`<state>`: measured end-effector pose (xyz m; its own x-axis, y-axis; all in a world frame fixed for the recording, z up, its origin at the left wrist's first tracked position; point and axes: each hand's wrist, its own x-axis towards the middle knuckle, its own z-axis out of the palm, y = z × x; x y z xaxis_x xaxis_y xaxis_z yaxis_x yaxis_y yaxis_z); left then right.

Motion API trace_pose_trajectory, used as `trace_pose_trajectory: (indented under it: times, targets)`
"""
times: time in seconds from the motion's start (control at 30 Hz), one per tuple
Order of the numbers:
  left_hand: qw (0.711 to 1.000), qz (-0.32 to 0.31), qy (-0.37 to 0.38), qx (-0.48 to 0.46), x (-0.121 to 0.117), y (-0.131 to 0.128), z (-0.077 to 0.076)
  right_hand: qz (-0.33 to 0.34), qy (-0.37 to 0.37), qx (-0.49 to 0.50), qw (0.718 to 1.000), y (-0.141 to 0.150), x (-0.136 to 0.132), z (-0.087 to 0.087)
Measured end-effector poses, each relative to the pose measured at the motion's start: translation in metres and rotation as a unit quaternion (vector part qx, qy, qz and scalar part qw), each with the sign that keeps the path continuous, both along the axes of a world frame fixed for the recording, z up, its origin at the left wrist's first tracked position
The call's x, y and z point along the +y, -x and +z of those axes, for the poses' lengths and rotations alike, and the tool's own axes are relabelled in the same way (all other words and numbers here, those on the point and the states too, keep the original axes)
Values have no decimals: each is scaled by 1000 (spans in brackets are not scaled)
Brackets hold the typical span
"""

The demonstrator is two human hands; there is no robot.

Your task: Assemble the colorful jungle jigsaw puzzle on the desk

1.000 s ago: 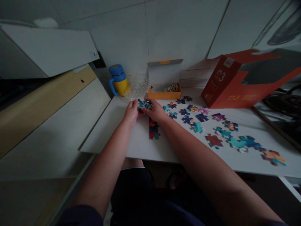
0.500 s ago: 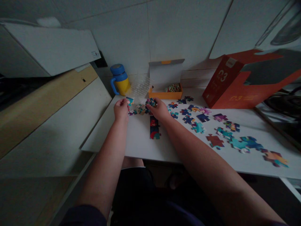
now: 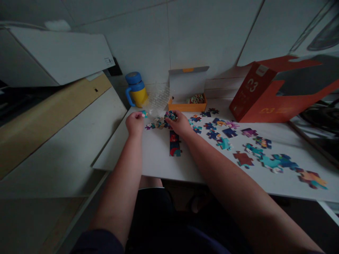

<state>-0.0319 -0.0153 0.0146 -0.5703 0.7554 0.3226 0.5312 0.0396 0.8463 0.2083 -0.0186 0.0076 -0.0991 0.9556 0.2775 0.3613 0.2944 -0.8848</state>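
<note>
My left hand (image 3: 134, 123) is closed around a teal jigsaw puzzle piece (image 3: 144, 114), held above the left part of the white table. My right hand (image 3: 178, 122) grips several dark, colourful puzzle pieces (image 3: 170, 115) between thumb and fingers. Between the hands, a few loose pieces (image 3: 159, 122) lie on the table. Below my right hand is a short upright strip of joined pieces (image 3: 174, 144) in dark blue, red and teal; its upper end is partly hidden by the hand. To the right, several more pieces (image 3: 224, 143) are spread out face up.
On the white table (image 3: 156, 158), an open orange box (image 3: 186, 106) with contents stands against the wall. Left of it are clear plastic wrap (image 3: 159, 98) and a blue-yellow mug (image 3: 138, 92). A large red box (image 3: 254, 95) stands right. White panels (image 3: 60, 148) border the left.
My left hand has moved slightly left, carrying its puzzle piece away from the loose pieces beside it. My right hand stays nearly still with its pieces. The view has shifted a little.
</note>
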Motion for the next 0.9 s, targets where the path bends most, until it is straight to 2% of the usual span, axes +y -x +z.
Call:
trace_pose_trajectory:
  times: [0.13,0.23,0.3,0.4,0.5,0.57,0.63,0.9]
  targets:
    - [997,31,45,50,-3,9,1,3,4,6,1000,0,1,-1]
    - [996,31,49,74,-5,4,3,7,11,18,1000,2,3,-4]
    - [996,14,31,85,-5,-3,4,16,20,28,999,3,5,-7]
    - [996,-48,16,76,-6,-19,6,31,29,43,998,4,7,-11]
    - [985,-170,26,4,-8,-35,4,35,31,56,997,5,8,-12]
    - [962,-261,30,-75,-10,-43,3,33,30,61,997,5,8,-12]
    - [940,-307,30,-142,-11,-47,1,25,26,65,997,4,9,-12]
    - [938,-281,30,-200,-8,-46,-3,-15,21,60,998,2,8,-8]
